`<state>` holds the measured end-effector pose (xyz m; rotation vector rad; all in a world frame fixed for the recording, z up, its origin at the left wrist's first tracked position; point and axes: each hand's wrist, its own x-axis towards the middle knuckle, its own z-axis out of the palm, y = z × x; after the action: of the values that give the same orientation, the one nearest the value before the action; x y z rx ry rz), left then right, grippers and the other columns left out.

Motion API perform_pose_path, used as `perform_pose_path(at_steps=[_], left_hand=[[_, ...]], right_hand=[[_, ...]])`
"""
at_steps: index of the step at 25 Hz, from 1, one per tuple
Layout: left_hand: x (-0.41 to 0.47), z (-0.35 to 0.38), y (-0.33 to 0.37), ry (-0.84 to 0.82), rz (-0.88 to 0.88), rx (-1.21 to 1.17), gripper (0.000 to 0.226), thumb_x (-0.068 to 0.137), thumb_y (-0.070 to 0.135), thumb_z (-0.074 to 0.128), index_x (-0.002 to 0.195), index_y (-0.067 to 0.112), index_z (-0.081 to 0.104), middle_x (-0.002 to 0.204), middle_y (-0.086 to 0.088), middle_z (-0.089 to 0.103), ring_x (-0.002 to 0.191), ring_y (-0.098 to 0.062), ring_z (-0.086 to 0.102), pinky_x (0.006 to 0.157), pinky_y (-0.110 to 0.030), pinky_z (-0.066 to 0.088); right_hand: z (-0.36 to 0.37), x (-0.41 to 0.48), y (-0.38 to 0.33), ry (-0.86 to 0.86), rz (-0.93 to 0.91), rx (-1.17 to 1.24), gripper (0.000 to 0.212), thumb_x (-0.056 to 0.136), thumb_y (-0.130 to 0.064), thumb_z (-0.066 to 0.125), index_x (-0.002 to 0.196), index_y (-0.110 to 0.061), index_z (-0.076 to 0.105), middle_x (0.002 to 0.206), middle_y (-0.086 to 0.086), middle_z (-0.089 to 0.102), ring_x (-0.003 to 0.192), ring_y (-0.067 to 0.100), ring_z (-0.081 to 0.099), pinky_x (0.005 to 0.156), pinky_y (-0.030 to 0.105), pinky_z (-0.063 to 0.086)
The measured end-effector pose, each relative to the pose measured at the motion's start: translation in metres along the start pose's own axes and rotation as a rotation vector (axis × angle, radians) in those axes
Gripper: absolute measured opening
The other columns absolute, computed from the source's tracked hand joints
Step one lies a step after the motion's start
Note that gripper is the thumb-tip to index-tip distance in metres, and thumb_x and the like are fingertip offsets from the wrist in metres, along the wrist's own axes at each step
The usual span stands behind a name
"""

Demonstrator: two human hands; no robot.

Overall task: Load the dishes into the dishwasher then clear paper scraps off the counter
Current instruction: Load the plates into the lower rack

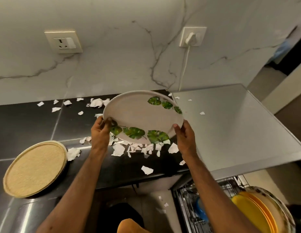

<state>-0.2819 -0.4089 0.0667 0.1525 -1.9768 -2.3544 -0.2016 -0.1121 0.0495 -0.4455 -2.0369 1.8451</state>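
Observation:
A white plate with green leaf prints (pixel 138 115) is held tilted above the dark counter (pixel 28 123). My left hand (pixel 100 130) grips its left rim and my right hand (pixel 184 137) grips its right rim. Several white paper scraps (pixel 118 149) lie scattered on the counter beneath and behind the plate, and a few lie on the floor. At the lower right, the open dishwasher rack (pixel 193 207) holds yellow plates (pixel 254 214) standing on edge and something blue.
A round beige tray (pixel 34 169) sits on the counter at the left. The steel dishwasher top (pixel 230 128) extends to the right with a few scraps on it. A socket (pixel 64 42) and a plugged-in white charger (pixel 191 37) are on the marble wall.

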Motion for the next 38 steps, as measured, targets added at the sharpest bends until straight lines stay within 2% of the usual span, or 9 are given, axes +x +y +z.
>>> perform_pose_path(at_steps=[3, 6, 15, 18, 23, 28, 34, 36, 38], left_hand=[[-0.003, 0.027, 0.009, -0.061, 0.062, -0.047, 0.016, 0.1, 0.016, 0.066, 0.115, 0.018, 0.07, 0.106, -0.006, 0.068, 0.102, -0.017, 0.063, 0.091, -0.034, 0.056], [-0.017, 0.06, 0.023, -0.119, 0.086, -0.044, 0.015, 0.101, 0.016, 0.065, 0.113, 0.021, 0.071, 0.104, -0.002, 0.068, 0.098, -0.013, 0.064, 0.083, -0.028, 0.059], [-0.095, 0.204, 0.024, -0.211, 0.117, 0.177, 0.012, 0.106, 0.024, 0.052, 0.105, 0.031, 0.062, 0.1, -0.009, 0.062, 0.086, -0.017, 0.061, 0.074, -0.04, 0.057], [-0.134, 0.258, 0.015, -0.398, 0.175, 0.341, 0.015, 0.105, 0.028, 0.053, 0.101, 0.038, 0.063, 0.096, -0.008, 0.066, 0.086, -0.032, 0.066, 0.074, -0.052, 0.059], [-0.212, 0.345, -0.018, -0.736, 0.273, 0.512, 0.012, 0.105, 0.027, 0.056, 0.106, 0.035, 0.065, 0.089, 0.003, 0.067, 0.085, -0.029, 0.066, 0.074, -0.049, 0.056], [-0.279, 0.413, -0.045, -0.948, 0.264, 0.535, 0.014, 0.105, 0.025, 0.057, 0.113, 0.03, 0.068, 0.093, 0.004, 0.069, 0.087, -0.022, 0.067, 0.079, -0.045, 0.058], [-0.318, 0.475, -0.09, -1.393, 0.448, 0.968, 0.028, 0.102, 0.024, 0.06, 0.126, 0.039, 0.065, 0.109, 0.007, 0.071, 0.096, -0.016, 0.066, 0.084, -0.038, 0.057], [-0.33, 0.498, -0.108, -1.456, 0.501, 1.124, 0.031, 0.101, 0.022, 0.059, 0.125, 0.04, 0.068, 0.105, 0.007, 0.071, 0.092, -0.017, 0.066, 0.08, -0.037, 0.058], [-0.338, 0.52, -0.13, -1.519, 0.563, 1.253, 0.032, 0.1, 0.019, 0.056, 0.123, 0.037, 0.07, 0.103, 0.004, 0.073, 0.088, -0.018, 0.067, 0.077, -0.037, 0.059]], right_hand=[[-0.026, -0.002, 0.005, 0.046, -0.035, -0.066, 0.023, 0.107, -0.027, 0.061, 0.129, -0.03, 0.058, 0.123, -0.001, 0.068, 0.114, 0.014, 0.067, 0.093, 0.039, 0.063], [-0.05, -0.011, 0.007, 0.118, -0.044, -0.02, 0.029, 0.107, -0.029, 0.061, 0.135, -0.032, 0.054, 0.129, -0.001, 0.066, 0.119, 0.015, 0.065, 0.089, 0.035, 0.063], [-0.192, -0.059, 0.0, 0.297, -0.006, 0.102, 0.026, 0.104, -0.015, 0.064, 0.13, -0.018, 0.065, 0.113, -0.009, 0.075, 0.107, 0.008, 0.07, 0.087, 0.026, 0.057], [-0.258, -0.089, -0.025, 0.341, -0.057, 0.053, 0.028, 0.097, -0.041, 0.072, 0.124, -0.034, 0.068, 0.113, -0.003, 0.076, 0.104, 0.017, 0.073, 0.078, 0.031, 0.062], [-0.371, -0.145, -0.043, 0.283, 0.039, -0.166, 0.021, 0.093, -0.039, 0.079, 0.114, -0.041, 0.075, 0.103, -0.011, 0.076, 0.093, 0.016, 0.073, 0.066, 0.043, 0.065], [-0.457, -0.192, -0.03, 0.291, 0.089, -0.381, 0.016, 0.1, -0.044, 0.068, 0.115, -0.041, 0.075, 0.098, -0.02, 0.075, 0.091, 0.006, 0.071, 0.077, 0.033, 0.058], [-0.49, -0.23, 0.041, 0.373, 0.155, -0.482, 0.03, 0.1, -0.05, 0.065, 0.127, -0.041, 0.072, 0.12, -0.017, 0.075, 0.112, 0.005, 0.068, 0.099, 0.042, 0.056], [-0.492, -0.234, 0.068, 0.402, 0.165, -0.511, 0.029, 0.102, -0.043, 0.066, 0.129, -0.039, 0.072, 0.127, -0.019, 0.071, 0.117, 0.0, 0.064, 0.104, 0.035, 0.052], [-0.496, -0.238, 0.095, 0.445, 0.174, -0.569, 0.028, 0.103, -0.029, 0.067, 0.131, -0.031, 0.073, 0.126, -0.016, 0.07, 0.113, -0.007, 0.058, 0.101, 0.015, 0.046]])
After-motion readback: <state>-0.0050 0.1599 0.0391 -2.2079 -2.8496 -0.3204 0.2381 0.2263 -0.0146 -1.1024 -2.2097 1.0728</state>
